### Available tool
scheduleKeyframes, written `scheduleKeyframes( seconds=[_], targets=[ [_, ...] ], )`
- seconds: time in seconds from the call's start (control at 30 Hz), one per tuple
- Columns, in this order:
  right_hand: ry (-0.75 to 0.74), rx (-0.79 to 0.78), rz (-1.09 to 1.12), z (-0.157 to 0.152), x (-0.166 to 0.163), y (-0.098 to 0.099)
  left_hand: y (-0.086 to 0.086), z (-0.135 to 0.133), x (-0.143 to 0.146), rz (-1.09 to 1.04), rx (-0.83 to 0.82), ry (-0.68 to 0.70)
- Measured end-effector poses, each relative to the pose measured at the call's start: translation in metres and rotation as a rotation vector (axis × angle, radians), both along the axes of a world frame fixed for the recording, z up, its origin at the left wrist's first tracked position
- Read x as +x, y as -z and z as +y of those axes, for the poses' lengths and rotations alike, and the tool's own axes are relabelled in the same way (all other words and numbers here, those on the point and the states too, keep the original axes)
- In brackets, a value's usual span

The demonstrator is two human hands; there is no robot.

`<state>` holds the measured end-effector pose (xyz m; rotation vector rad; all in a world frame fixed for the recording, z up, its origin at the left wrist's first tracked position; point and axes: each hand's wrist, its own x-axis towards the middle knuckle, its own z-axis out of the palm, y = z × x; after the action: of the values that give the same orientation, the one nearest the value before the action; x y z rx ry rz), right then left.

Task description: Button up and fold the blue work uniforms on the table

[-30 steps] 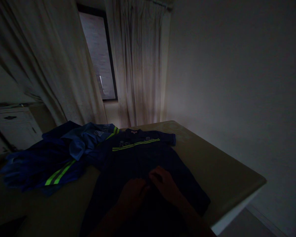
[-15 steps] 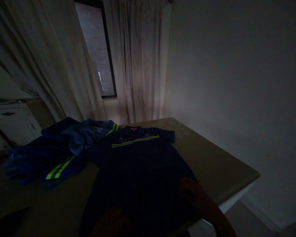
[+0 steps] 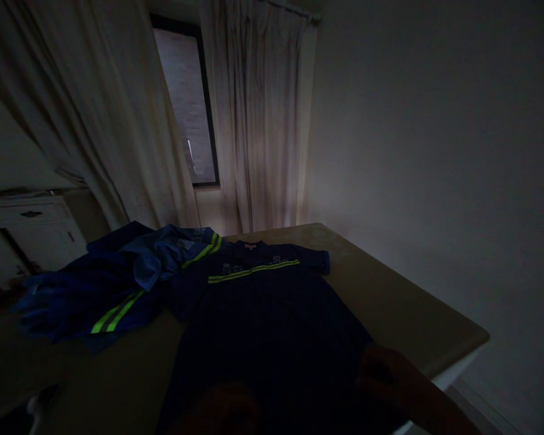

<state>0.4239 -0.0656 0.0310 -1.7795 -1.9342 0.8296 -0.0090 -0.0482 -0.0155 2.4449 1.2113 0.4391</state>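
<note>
A dark navy short-sleeved work shirt [image 3: 272, 320] lies spread on the table, collar away from me, with a yellow-green reflective band across its chest. Near its lower right edge is my right hand [image 3: 383, 370], fingers curled closed on the cloth. My left hand [image 3: 222, 408] is low in the view over the shirt's lower part; it looks rounded and closed on the fabric, though darkness blurs its fingers. The shirt's hem fades into shadow at the bottom.
A heap of blue work clothes [image 3: 104, 290] with reflective stripes sits on the left, touching the shirt's sleeve. The tan table [image 3: 403, 308] ends at a corner on the right, near a wall. Behind are curtains [image 3: 263, 121], a window [image 3: 188, 103] and a white cabinet [image 3: 36, 226].
My right hand has shifted right, and the shirt's lower right side has spread outward with it. My left hand has moved slightly right. The camera view has tilted up a little.
</note>
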Motion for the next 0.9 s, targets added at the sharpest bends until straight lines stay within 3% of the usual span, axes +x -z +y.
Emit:
scheduleKeyframes(
  seconds=[0.13,0.23,0.33,0.47,0.63,0.7,0.77,0.9],
  targets=[
    [-0.067,0.139,-0.032,0.024,-0.034,-0.017,-0.012,0.047,0.001,0.030,0.150,-0.079],
    [-0.229,0.134,-0.065,0.040,-0.068,-0.021,0.001,0.060,0.005,0.122,0.246,-0.050],
    [-0.321,0.085,-0.131,0.045,-0.091,-0.016,0.023,0.052,0.011,0.155,0.290,-0.048],
    [-0.321,0.092,-0.200,0.030,-0.093,-0.007,0.043,0.032,0.018,0.161,0.274,-0.050],
    [-0.403,0.123,-0.270,0.021,-0.079,-0.015,0.041,0.022,0.020,0.151,0.104,-0.009],
    [-0.460,0.119,-0.309,0.043,-0.077,-0.025,0.029,0.035,0.017,0.058,0.061,-0.068],
    [-0.481,0.173,-0.304,0.082,-0.079,-0.032,0.013,0.065,0.015,-0.066,0.079,-0.178],
    [-0.444,0.367,-0.233,0.195,-0.088,-0.024,-0.017,0.158,0.011,-0.134,0.159,-0.320]
  ],
)
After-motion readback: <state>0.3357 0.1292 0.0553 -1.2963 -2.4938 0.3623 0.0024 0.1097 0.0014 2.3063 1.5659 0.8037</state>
